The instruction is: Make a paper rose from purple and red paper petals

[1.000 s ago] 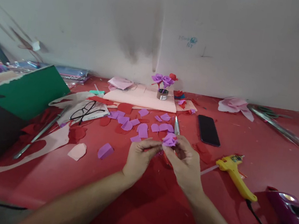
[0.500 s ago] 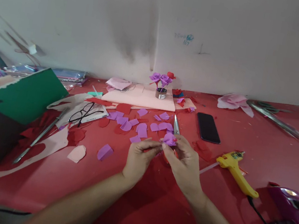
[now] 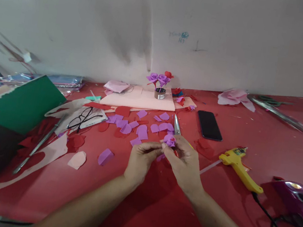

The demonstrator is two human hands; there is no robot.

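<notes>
Purple flower [image 3: 169, 141] above mid-table, right hand [image 3: 187, 160] closed on it, left hand [image 3: 141, 161] pinching its left edge. Scissors [image 3: 177, 125] just beyond; purple petals [image 3: 142, 132] crowd far-left. Phone [image 3: 210, 125] far-right, yellow glue gun [image 3: 239, 170] right. Between forearms, red table [image 3: 147, 219] runs to near edge; pale wall [image 3: 223, 33] bounds far side.

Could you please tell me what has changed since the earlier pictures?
The camera view has tilted, so the scene dips leftward and rises rightward. The purple flower seems slightly turned. Nothing was visibly taken or released: the right hand still holds it, the left hand stays pinched beside it; the glue gun is unmoved.
</notes>
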